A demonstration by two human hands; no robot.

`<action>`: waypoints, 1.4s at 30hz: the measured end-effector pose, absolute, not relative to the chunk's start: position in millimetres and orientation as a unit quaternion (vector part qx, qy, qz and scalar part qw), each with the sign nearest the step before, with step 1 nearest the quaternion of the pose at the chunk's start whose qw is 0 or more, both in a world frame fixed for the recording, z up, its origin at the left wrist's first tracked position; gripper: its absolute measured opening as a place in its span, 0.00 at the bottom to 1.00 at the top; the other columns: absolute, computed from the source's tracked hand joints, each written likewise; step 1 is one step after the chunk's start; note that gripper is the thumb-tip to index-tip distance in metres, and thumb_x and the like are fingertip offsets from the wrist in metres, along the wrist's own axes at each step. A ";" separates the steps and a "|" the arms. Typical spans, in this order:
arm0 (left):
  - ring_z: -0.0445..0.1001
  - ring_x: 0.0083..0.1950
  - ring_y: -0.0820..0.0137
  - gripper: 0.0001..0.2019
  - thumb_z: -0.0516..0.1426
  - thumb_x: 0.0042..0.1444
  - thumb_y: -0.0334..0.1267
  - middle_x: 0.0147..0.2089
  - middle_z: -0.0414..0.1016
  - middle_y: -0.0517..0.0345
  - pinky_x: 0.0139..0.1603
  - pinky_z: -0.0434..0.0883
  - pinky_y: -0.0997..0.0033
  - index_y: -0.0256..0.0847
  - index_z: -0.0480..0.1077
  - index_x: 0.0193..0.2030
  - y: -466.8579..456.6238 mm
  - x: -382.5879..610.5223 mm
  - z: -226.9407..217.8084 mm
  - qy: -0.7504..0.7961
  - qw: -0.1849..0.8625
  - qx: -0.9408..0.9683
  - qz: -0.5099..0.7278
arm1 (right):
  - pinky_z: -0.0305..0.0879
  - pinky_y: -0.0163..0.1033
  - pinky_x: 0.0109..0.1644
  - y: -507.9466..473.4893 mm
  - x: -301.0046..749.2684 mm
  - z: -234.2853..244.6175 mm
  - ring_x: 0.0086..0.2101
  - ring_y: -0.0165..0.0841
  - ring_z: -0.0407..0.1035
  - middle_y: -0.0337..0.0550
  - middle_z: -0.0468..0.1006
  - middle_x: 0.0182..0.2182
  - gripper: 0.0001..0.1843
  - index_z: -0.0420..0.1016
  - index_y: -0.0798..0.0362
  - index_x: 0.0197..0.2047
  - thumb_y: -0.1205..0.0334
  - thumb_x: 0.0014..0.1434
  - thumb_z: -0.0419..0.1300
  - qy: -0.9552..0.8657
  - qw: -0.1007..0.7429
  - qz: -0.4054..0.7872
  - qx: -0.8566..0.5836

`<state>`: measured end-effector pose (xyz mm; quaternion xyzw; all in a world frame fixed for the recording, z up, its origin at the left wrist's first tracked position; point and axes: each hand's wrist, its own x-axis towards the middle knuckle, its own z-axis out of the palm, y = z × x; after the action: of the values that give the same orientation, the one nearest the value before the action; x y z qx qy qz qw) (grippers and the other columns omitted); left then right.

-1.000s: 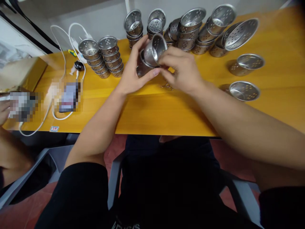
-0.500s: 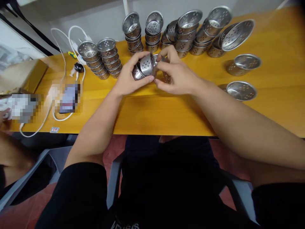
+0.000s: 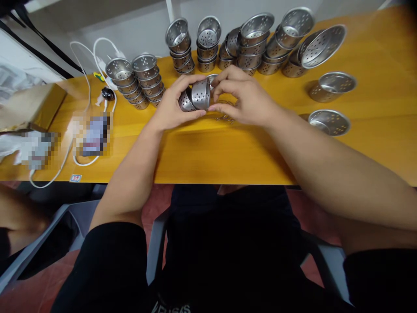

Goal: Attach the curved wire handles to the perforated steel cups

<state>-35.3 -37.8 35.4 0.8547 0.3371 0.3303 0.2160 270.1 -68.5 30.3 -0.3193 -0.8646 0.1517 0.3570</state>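
Note:
My left hand [image 3: 171,106] and my right hand [image 3: 244,98] meet over the yellow table [image 3: 208,152]. Between them they grip a small perforated steel cup [image 3: 201,93] lying on its side, nested against a second steel cup [image 3: 185,101] in my left fingers. Both hands are closed round the cups. A bit of thin wire [image 3: 224,116] lies on the table under my right hand.
Stacks of perforated steel cups [image 3: 137,80] stand at the back left, more cup stacks [image 3: 254,45] along the far edge, and two single cups [image 3: 329,121] on the right. White cables [image 3: 84,74] and a blurred device [image 3: 94,134] lie left. Another person's arm [image 3: 16,213] shows at the far left.
The tilted cup came down from above the table into line with the other cup. Both hands closed in and lowered toward the tabletop.

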 end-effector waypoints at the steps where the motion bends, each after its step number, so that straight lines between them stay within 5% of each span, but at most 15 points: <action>1: 0.76 0.88 0.32 0.58 0.79 0.54 0.84 0.82 0.82 0.38 0.94 0.71 0.32 0.52 0.78 0.82 -37.9 -35.8 36.1 0.337 0.216 0.855 0.329 | 0.74 0.81 0.79 -70.6 268.8 32.1 0.70 0.66 0.75 0.49 0.86 0.69 0.20 0.93 0.26 0.60 0.30 0.82 0.64 -0.864 0.349 0.149 -0.331; 8: 0.80 0.84 0.37 0.50 0.80 0.57 0.74 0.80 0.84 0.42 0.92 0.75 0.35 0.54 0.79 0.80 -33.4 -45.4 36.1 0.338 0.172 0.868 0.319 | 0.77 0.86 0.76 -71.5 266.5 35.9 0.68 0.69 0.79 0.50 0.91 0.63 0.27 0.97 0.24 0.61 0.20 0.74 0.71 -0.834 0.376 0.229 -0.334; 13: 0.85 0.73 0.41 0.47 0.73 0.54 0.88 0.72 0.88 0.47 0.82 0.81 0.32 0.60 0.81 0.69 -16.0 -57.9 29.0 0.357 0.112 0.824 0.426 | 0.74 0.87 0.77 -63.2 276.1 31.8 0.69 0.69 0.77 0.47 0.92 0.62 0.25 0.98 0.19 0.56 0.18 0.69 0.74 -0.820 0.391 0.241 -0.341; 18: 0.85 0.65 0.53 0.53 0.60 0.55 1.01 0.57 0.92 0.58 0.70 0.86 0.39 0.60 0.78 0.67 -2.9 -59.1 14.9 0.463 0.186 0.758 0.420 | 0.70 0.86 0.79 -42.5 296.9 13.8 0.64 0.70 0.78 0.43 0.91 0.60 0.19 0.97 0.16 0.48 0.18 0.65 0.75 -0.849 0.304 0.212 -0.376; 22: 0.89 0.64 0.44 0.54 0.61 0.51 1.02 0.51 0.92 0.54 0.65 0.90 0.31 0.63 0.82 0.67 7.3 -59.2 -0.7 0.469 0.266 0.730 0.421 | 0.71 0.85 0.77 -31.9 306.0 1.0 0.60 0.68 0.78 0.51 0.90 0.61 0.27 0.98 0.24 0.47 0.15 0.67 0.71 -0.857 0.282 0.192 -0.386; 25: 0.90 0.66 0.36 0.52 0.65 0.50 1.00 0.54 0.92 0.50 0.70 0.90 0.22 0.61 0.87 0.63 7.1 -61.5 -1.1 0.463 0.286 0.723 0.424 | 0.69 0.85 0.77 -37.0 299.6 3.4 0.63 0.71 0.77 0.52 0.91 0.61 0.31 0.97 0.24 0.63 0.18 0.70 0.69 -0.844 0.323 0.183 -0.386; 29: 0.87 0.74 0.34 0.50 0.68 0.55 0.96 0.62 0.93 0.48 0.83 0.83 0.24 0.57 0.88 0.65 -12.6 -56.6 16.5 0.427 0.270 0.771 0.387 | 0.75 0.82 0.78 -53.6 278.0 12.3 0.73 0.71 0.75 0.52 0.86 0.74 0.40 0.87 0.27 0.81 0.20 0.76 0.66 -0.843 0.380 0.164 -0.344; 35: 0.83 0.82 0.34 0.50 0.72 0.57 0.89 0.72 0.91 0.44 0.91 0.76 0.25 0.56 0.85 0.72 -29.9 -48.8 31.4 0.382 0.294 0.801 0.355 | 0.82 0.77 0.72 -65.5 256.8 12.5 0.69 0.67 0.80 0.54 0.87 0.71 0.30 0.92 0.33 0.63 0.23 0.82 0.62 -0.853 0.366 0.177 -0.328; 39: 0.76 0.90 0.37 0.49 0.74 0.59 0.83 0.79 0.87 0.46 0.90 0.76 0.26 0.64 0.78 0.81 -10.3 -64.8 16.9 0.405 0.305 0.776 0.376 | 0.84 0.71 0.64 -59.1 266.8 11.7 0.58 0.62 0.82 0.55 0.90 0.62 0.35 0.89 0.35 0.57 0.17 0.83 0.56 -0.833 0.385 0.158 -0.366; 42: 0.79 0.88 0.35 0.55 0.77 0.59 0.78 0.79 0.87 0.40 0.84 0.82 0.26 0.57 0.71 0.87 1.5 -74.5 3.7 0.435 0.344 0.760 0.337 | 0.82 0.68 0.60 -51.9 276.2 10.5 0.49 0.57 0.81 0.58 0.90 0.53 0.39 0.85 0.39 0.51 0.14 0.82 0.53 -0.825 0.397 0.127 -0.383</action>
<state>-74.5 1.5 3.7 0.7604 0.4353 0.3374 0.3441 276.2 -51.9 10.5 -0.3829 -0.8245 0.1266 0.3969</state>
